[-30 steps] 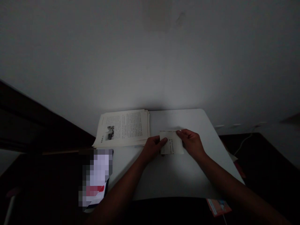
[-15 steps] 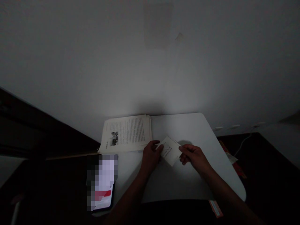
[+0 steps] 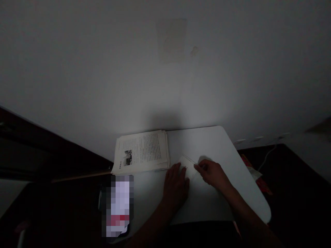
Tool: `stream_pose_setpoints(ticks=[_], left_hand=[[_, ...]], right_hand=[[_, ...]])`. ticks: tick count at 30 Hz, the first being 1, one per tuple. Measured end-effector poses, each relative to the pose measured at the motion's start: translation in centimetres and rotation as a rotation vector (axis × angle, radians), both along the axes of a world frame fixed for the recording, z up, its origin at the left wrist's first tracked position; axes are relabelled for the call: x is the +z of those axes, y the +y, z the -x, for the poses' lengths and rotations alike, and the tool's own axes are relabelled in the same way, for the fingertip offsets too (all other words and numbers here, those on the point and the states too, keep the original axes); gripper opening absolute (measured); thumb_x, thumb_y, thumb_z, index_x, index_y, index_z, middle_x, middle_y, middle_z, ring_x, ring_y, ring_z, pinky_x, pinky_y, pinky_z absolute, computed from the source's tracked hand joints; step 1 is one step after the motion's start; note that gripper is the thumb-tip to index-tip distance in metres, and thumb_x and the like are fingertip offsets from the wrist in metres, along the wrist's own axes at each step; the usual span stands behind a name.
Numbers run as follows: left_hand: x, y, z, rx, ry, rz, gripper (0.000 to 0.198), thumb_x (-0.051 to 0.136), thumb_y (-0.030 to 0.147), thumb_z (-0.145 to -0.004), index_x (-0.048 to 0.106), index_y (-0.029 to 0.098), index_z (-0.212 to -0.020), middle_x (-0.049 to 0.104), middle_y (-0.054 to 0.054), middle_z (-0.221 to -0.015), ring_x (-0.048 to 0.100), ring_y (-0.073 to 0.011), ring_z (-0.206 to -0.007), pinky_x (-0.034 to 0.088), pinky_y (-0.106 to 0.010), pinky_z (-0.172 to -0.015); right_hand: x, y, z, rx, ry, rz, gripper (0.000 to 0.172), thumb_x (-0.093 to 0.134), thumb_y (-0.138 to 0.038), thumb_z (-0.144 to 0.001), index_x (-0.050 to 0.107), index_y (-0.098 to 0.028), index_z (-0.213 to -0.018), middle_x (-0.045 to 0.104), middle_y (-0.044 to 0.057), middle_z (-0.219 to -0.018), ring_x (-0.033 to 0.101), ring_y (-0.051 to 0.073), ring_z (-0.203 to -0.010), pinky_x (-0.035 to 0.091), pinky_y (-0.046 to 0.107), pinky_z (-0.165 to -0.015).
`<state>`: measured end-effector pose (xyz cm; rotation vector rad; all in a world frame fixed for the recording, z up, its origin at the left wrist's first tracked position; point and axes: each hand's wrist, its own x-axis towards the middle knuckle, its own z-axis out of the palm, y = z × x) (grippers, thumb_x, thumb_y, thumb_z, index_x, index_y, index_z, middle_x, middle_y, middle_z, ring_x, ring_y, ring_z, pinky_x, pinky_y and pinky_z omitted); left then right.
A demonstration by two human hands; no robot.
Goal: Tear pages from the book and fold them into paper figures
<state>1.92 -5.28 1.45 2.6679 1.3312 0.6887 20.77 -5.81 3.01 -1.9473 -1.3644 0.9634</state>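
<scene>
Paper (image 3: 190, 166), partly hidden under the spread left hand (image 3: 176, 187), was pinched by the right hand (image 3: 210, 172); printed sheets (image 3: 144, 151) lay far left, a pixel-masked phone (image 3: 119, 201) nearer.

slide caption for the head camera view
Left hand on a small paper, right hand pinching its edge, over a white table beside printed pages.

The left hand (image 3: 176, 186) rests palm down, fingers forward, while the right hand (image 3: 211, 173) pinches, fingers curled.
</scene>
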Motion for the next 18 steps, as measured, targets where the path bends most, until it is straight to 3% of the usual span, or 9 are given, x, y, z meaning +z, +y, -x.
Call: stream_pose_setpoints(ticks=[7,11,14,16,18], left_hand=[[-0.3,-0.7,-0.8,0.057,0.036,0.038,0.038,0.053,0.025,-0.082,0.054,0.015,-0.118,0.050,-0.016,-0.128,0.047,-0.0309,-0.117,0.042,-0.050,-0.097],[0.0,-0.9,-0.9,0.048,-0.005,0.089,0.043,0.055,0.033,-0.082,0.051,0.016,-0.121,0.047,-0.015,-0.131,0.044,-0.0312,-0.120,0.039,-0.051,-0.099],[0.0,-0.8,-0.8,0.043,-0.058,0.113,0.052,0.059,0.041,-0.078,0.050,0.016,-0.122,0.045,-0.017,-0.131,0.041,-0.0328,-0.122,0.038,-0.053,-0.099],[0.0,-0.8,-0.8,0.051,-0.092,0.120,0.054,0.060,0.040,-0.077,0.048,0.015,-0.123,0.045,-0.018,-0.131,0.041,-0.0332,-0.122,0.038,-0.054,-0.100],[0.1,-0.9,-0.9,0.043,-0.127,0.128,0.058,0.062,0.039,-0.075,0.046,0.015,-0.125,0.043,-0.018,-0.132,0.039,-0.0339,-0.124,0.037,-0.054,-0.100]], right_hand=[[0.2,0.6,-1.0,0.156,-0.255,-0.139,0.023,0.054,-0.040,-0.079,0.063,-0.020,-0.074,0.066,0.003,-0.065,0.061,0.018,-0.059,0.044,0.030,-0.059],[-0.2,0.8,-1.9,0.191,-0.112,-0.141,0.023,0.055,-0.038,-0.078,0.063,-0.020,-0.068,0.067,0.003,-0.067,0.061,0.017,-0.061,0.044,0.029,-0.059],[-0.5,0.9,-2.3,0.178,0.074,-0.072,0.023,0.056,-0.040,-0.077,0.063,-0.020,-0.068,0.065,0.001,-0.060,0.059,0.016,-0.051,0.044,0.027,-0.050],[-0.3,0.7,-2.3,0.146,0.203,-0.040,0.025,0.056,-0.042,-0.078,0.061,-0.019,-0.068,0.062,0.000,-0.056,0.056,0.014,-0.045,0.043,0.026,-0.045],[0.1,0.4,-2.0,0.071,0.254,-0.114,0.026,0.057,-0.043,-0.079,0.061,-0.019,-0.071,0.064,0.001,-0.059,0.058,0.015,-0.048,0.047,0.027,-0.048]])
